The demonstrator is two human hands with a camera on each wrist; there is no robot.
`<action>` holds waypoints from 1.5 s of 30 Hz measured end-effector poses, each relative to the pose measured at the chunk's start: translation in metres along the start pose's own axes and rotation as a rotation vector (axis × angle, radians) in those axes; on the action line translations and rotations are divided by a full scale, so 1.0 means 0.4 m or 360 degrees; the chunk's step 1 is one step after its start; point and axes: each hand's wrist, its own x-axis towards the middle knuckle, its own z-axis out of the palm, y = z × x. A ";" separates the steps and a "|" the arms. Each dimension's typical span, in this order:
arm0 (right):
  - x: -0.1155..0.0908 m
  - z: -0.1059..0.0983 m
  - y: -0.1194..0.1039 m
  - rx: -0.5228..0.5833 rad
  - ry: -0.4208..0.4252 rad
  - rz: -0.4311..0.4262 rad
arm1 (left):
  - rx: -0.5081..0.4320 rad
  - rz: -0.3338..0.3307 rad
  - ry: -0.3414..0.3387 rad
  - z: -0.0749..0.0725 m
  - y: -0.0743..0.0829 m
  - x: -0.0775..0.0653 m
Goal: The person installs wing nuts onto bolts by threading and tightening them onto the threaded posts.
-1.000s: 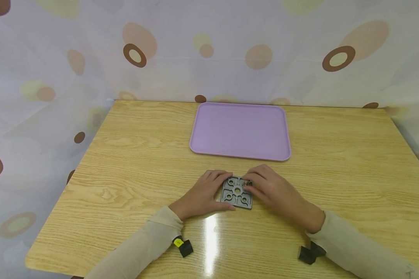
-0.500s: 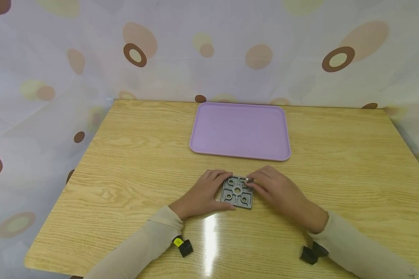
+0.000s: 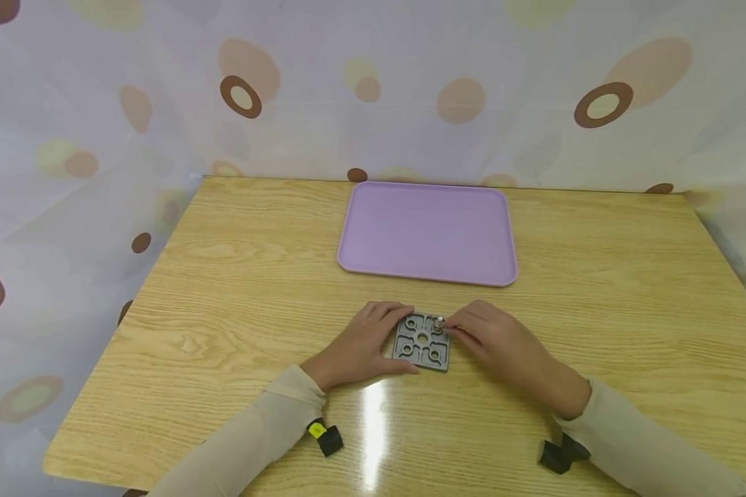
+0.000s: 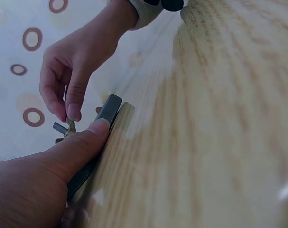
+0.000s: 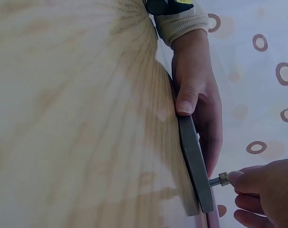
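Note:
A square grey metal plate (image 3: 421,341) lies flat on the table, with a round hole in its middle and ringed holes toward its corners. My left hand (image 3: 365,348) grips it from the left, thumb on the near edge and fingers at the far edge. At the plate's far right corner a small threaded bolt (image 3: 438,323) stands up. The right wrist view shows its thread beside the plate and a brass-coloured nut (image 5: 223,178) on it. My right hand (image 3: 503,348) pinches this nut between thumb and forefinger; the fingertips partly hide it.
Behind the plate lies a lilac tray (image 3: 429,231) with a raised rim. The wooden table (image 3: 255,276) reaches to a patterned cloth (image 3: 410,90) at the back. Black wrist devices (image 3: 329,440) sit on both sleeves.
My right hand has drawn slightly to the right, its fingers shifting around the nut, so more of the bolt shows. The left hand and the plate have stayed in place.

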 end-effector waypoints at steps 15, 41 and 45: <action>0.014 0.010 -0.007 0.0007 -0.0030 0.0006 | -0.0005 0.0032 -0.0003 -0.004 0.005 -0.001; -0.002 -0.002 -0.001 -0.0009 0.0020 0.0049 | 0.0011 0.0009 -0.0024 -0.001 0.004 0.003; -0.002 -0.003 0.001 -0.0001 0.0000 -0.0006 | 0.0014 0.0016 -0.0019 0.001 0.002 0.005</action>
